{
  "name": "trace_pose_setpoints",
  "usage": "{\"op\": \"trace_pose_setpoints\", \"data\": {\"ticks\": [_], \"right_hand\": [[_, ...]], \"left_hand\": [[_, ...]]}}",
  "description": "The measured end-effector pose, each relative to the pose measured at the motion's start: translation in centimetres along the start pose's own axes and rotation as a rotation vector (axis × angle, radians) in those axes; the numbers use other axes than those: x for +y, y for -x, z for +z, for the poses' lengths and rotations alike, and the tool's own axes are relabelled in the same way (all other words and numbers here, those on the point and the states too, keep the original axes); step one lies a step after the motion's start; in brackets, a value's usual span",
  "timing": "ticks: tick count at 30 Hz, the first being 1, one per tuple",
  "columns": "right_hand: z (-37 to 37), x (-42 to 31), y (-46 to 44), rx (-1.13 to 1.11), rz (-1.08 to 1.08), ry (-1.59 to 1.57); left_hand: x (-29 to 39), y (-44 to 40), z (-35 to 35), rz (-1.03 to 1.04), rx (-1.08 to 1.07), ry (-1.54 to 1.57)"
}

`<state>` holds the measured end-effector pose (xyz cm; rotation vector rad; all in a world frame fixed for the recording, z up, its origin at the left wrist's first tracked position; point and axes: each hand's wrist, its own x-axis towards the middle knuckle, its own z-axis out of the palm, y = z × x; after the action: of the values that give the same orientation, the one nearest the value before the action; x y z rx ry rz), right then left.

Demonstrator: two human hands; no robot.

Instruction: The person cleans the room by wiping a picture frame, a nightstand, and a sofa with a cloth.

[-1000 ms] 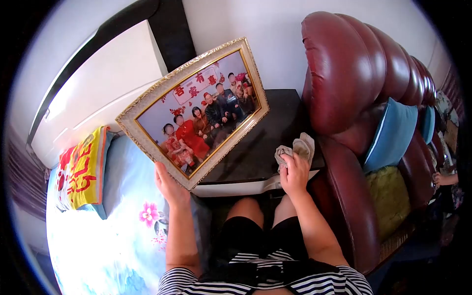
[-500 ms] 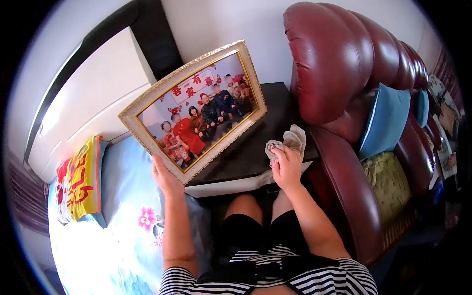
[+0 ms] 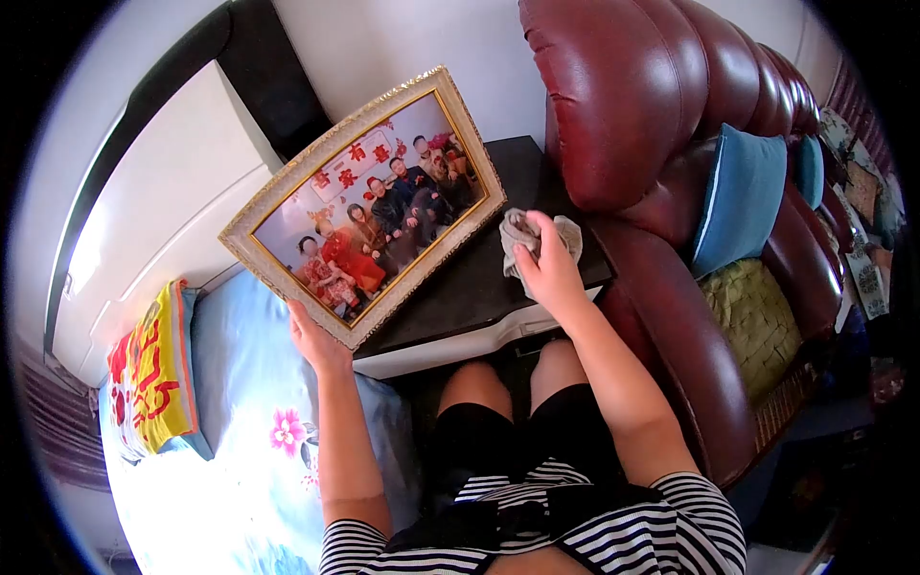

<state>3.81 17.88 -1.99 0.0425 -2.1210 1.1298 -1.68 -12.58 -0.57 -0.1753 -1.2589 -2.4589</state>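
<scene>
From the person, the cabinet (image 3: 431, 321) stands at twelve o'clock, between the bed (image 3: 235, 359) at nine to ten and the sofa (image 3: 661, 321) at one to two; the picture frame (image 3: 369, 211) is at eleven, left hand (image 3: 319, 337) at its seven-o'clock edge; the cloth (image 3: 517, 240), in the right hand (image 3: 554, 273), is at the frame's three-o'clock side; the pillow (image 3: 153, 374) lies on the bed at ten, before the headboard (image 3: 158, 192); a cushion (image 3: 738, 201) rests on the sofa at one.
</scene>
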Motion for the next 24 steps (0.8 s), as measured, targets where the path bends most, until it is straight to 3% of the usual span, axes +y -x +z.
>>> {"op": "trace_pose_setpoints", "data": {"ticks": [1,4,5,12,14,24], "right_hand": [[0.0,-0.2,-1.0,-0.073,0.103,0.015],[1.6,0.8,-3.3,-0.045,0.026,0.087],[2.2,1.2,-4.0,-0.069,0.091,0.052],[5.1,1.8,-6.7,0.044,0.158,0.108],[5.7,2.3,-6.9,0.131,0.126,0.145],[7.0,0.3,-5.6,0.055,0.175,0.209]], "left_hand": [[0.0,0.0,0.0,0.002,0.022,-0.017],[-0.3,-0.1,-0.3,0.006,0.084,-0.05],[-0.2,-0.2,-0.4,0.007,0.127,-0.067],[-0.7,-0.9,-2.4,-0.01,0.027,-0.141],[0.0,0.0,-0.8,0.02,0.137,-0.209],[-1.3,-1.3,-2.9,-0.008,0.06,-0.118]]}}
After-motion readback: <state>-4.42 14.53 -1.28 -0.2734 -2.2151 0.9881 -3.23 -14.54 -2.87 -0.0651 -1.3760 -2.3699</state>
